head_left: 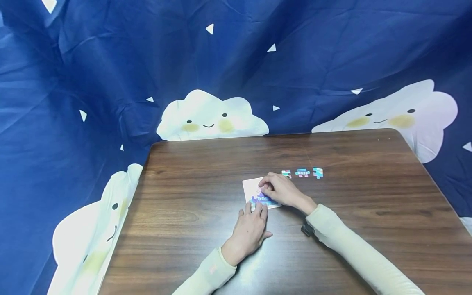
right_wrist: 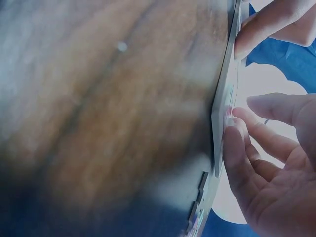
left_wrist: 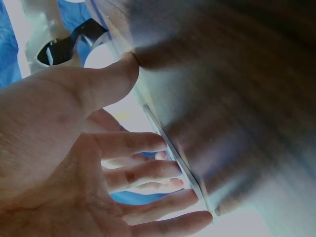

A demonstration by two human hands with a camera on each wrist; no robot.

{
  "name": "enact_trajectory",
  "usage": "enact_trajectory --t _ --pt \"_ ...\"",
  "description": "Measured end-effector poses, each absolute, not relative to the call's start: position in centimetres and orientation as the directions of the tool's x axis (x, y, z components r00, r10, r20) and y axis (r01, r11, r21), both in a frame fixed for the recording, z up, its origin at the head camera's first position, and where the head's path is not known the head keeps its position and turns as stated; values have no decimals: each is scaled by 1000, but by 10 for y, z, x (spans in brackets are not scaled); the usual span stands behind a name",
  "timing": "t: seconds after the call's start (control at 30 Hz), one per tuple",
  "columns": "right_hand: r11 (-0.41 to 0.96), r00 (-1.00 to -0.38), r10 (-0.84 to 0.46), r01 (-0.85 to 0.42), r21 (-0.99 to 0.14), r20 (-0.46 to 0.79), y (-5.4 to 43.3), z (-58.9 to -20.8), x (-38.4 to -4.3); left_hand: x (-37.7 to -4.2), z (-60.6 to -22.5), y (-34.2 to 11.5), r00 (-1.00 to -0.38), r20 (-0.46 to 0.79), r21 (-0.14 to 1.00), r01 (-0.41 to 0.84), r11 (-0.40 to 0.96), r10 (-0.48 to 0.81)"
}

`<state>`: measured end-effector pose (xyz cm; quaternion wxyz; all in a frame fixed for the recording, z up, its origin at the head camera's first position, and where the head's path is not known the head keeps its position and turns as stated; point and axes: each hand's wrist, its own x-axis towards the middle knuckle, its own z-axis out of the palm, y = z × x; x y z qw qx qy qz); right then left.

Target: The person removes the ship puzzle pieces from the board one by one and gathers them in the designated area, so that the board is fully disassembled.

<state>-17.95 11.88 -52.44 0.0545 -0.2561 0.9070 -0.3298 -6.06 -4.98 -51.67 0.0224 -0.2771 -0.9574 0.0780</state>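
Note:
A small square puzzle board (head_left: pixel 249 185), pale with a purple and blue boat picture, lies on the wooden table. My left hand (head_left: pixel 248 231) rests at its near edge, fingers fairly straight with the fingertips on the border and the thumb out to the side on the table. Over the board's right part, my right hand (head_left: pixel 281 190) bends its fingers down onto the picture. In the right wrist view, the right hand's fingertips (right_wrist: pixel 232 136) touch the board face, its thumb stands apart from them, and no loose piece shows between.
Three loose jigsaw pieces lie in a row behind and right of the board: one (head_left: pixel 286 174) partly hidden by the right hand, a middle one (head_left: pixel 302 173) and a right one (head_left: pixel 318 172). A blue curtain (head_left: pixel 313 61) with white clouds hangs behind the table (head_left: pixel 184 246).

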Motion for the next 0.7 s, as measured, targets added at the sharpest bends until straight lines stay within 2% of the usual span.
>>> enact_trajectory --t 0.7 --pt "698 -864 -491 -464 -546 107 118 -531 -173 -58 -524 -49 -855 7 -132 513 848 518"
